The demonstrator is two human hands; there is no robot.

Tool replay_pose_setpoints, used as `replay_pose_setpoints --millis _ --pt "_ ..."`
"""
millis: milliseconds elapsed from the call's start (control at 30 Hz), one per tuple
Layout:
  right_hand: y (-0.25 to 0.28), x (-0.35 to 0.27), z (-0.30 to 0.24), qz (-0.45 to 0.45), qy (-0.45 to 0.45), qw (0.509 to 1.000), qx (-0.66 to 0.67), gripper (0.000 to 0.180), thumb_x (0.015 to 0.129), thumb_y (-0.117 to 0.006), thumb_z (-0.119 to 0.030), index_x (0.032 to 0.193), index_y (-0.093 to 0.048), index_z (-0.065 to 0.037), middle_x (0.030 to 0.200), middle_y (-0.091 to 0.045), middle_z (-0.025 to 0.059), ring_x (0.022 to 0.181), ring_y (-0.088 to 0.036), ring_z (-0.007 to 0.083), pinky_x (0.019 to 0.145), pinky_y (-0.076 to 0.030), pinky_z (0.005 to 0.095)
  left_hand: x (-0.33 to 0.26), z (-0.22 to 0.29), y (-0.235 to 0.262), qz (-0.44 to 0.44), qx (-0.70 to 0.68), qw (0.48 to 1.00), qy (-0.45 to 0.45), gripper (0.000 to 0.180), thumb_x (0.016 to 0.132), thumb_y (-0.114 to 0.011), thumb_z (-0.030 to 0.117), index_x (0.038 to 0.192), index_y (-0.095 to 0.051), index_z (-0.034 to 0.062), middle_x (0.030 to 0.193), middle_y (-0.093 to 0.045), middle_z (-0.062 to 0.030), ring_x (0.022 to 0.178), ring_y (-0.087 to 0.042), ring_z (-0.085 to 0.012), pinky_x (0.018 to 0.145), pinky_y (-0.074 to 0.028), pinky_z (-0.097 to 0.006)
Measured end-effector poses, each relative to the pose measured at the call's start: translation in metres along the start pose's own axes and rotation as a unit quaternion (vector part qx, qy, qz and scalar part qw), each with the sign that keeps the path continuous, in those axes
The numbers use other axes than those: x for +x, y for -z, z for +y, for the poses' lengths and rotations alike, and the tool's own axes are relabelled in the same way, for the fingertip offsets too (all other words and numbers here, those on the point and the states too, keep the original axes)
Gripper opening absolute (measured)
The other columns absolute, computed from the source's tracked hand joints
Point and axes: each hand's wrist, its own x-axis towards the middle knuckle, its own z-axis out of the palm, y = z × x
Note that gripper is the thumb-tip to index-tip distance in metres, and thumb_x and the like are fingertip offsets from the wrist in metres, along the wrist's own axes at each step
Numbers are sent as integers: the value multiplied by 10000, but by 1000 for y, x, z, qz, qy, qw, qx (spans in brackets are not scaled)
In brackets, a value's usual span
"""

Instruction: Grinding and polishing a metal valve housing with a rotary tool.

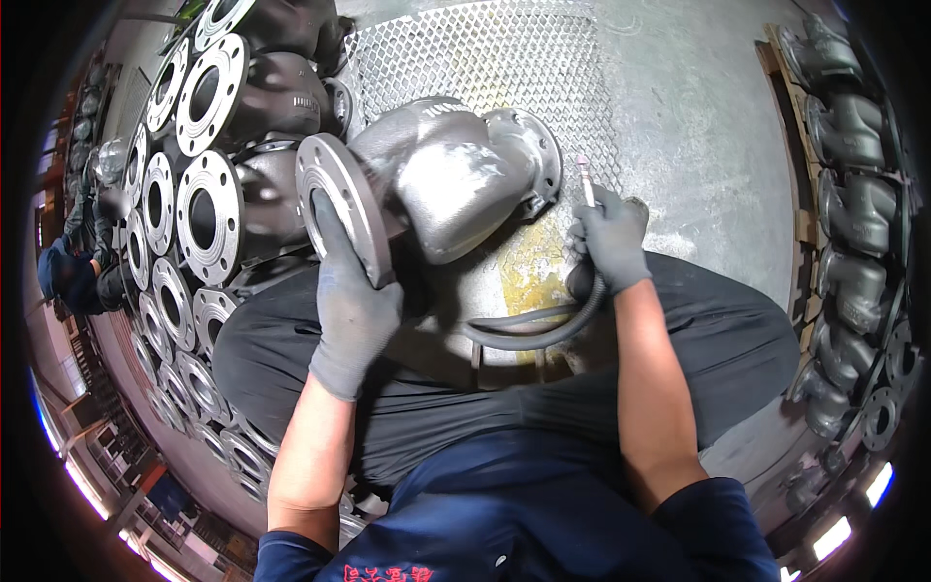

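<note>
left hand point(351, 308): clamped on one valve casting's point(441, 189) flange | right hand point(609, 240): fist around one pneumatic die grinder point(588, 184) | one hose point(529, 330)

We see bright, even overhead light, glaring off the grey valve casting point(456, 179) at centre. Around it focus stays sharp; toward the rim beyond it, straight edges bend, corners go black, and small blown-out lamps flare below it.

No packages, labels, signs or screens anywhere among the castings, floor and racks.
</note>
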Motion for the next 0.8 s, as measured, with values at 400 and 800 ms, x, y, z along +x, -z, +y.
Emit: replay_pose_setpoints --millis 400,800 --pt "-52 19 3 -55 118 983 -128 419 981 -503 -98 1368 -656 -142 1068 -738 231 1016 -704 442 916 -555 478 17 -29 11 64 13 998 15 1080 719 -592 -102 1704 -170 37 1512 -539 -245 1377 -572 -317 1137 -447 -365" --pt "-47 23 -12 -110 161 973 -121 520 970 -557 -88 1488 -597 -113 1148 -725 262 1054 -704 436 949 -562 477 20 -35 18 39 -13 996 82 1132 690 -557 -90 1719 -111 64 1539 -514 -271 1406 -558 -346 1144 -429 -360"
